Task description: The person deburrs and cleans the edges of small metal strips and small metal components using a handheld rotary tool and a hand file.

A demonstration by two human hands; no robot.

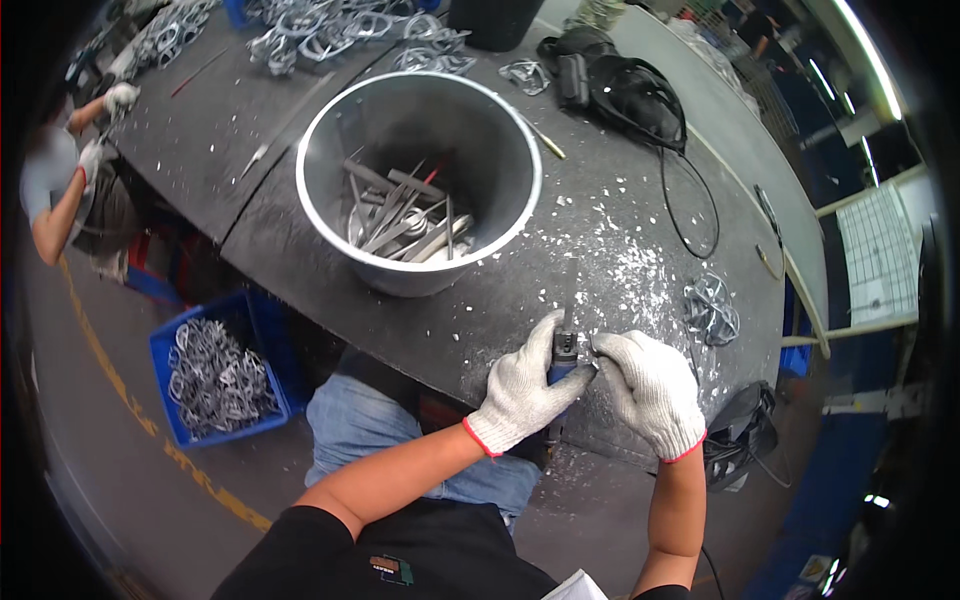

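Note:
My left hand (527, 392), in a white knit glove with a red cuff, is wrapped round a handheld tool with a black head (565, 346) and a blue body. A thin, dark, blade-like strip points away from its head over the table. Just to the right, my right hand (655, 388), gloved the same way, has its fingers curled together close to the tool's head. A small dark bit shows at its fingertips, too small to name. Both hands are above the table's near edge, over scattered pale chips.
A grey bucket (312, 190) of metal files and tools stands on the dark table (255, 200). Metal castings (712, 310) lie at right, others at the back. A black bag (620, 85) with cords lies behind. A blue crate (185, 438) of castings is at left, near a co-worker (60, 190).

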